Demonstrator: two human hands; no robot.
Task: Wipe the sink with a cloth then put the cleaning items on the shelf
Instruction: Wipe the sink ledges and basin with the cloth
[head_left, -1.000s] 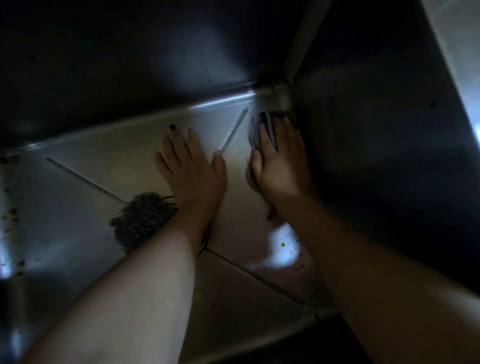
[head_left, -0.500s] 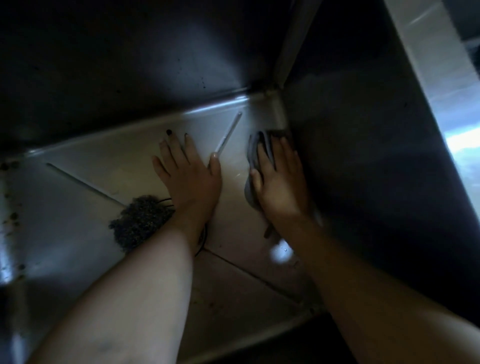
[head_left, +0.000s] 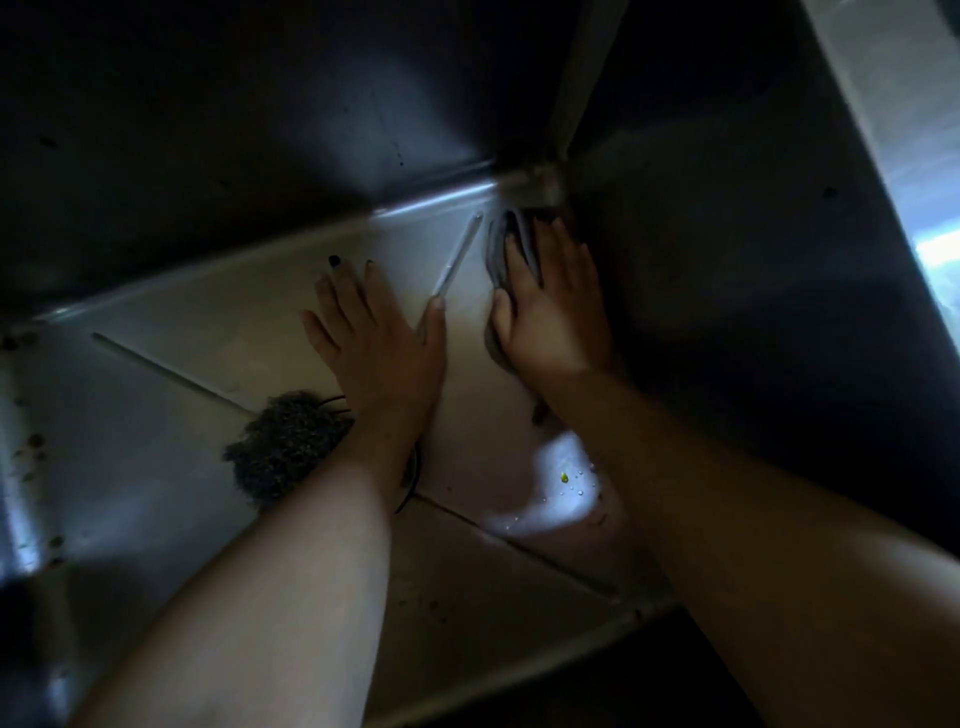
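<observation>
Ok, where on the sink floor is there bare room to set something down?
Bare floor lies behind the left hand up to the back wall, and near-side between the forearms. It is crowded at the scouring pad and in the far corner, where the right hand presses the cloth.

1. Sink (head_left: 218, 322) floor toward 9 o'clock of the left hand (head_left: 379, 343): bare steel, open for passage.
2. Scouring pad (head_left: 283, 449), at 7 o'clock of that hand, occupies the floor beside the wrist.
3. Right hand (head_left: 553, 312) presses the cloth (head_left: 496, 249) flat; corner walls block passage at 12 and 3 o'clock.
4. Narrow open strip between the hands.
</observation>
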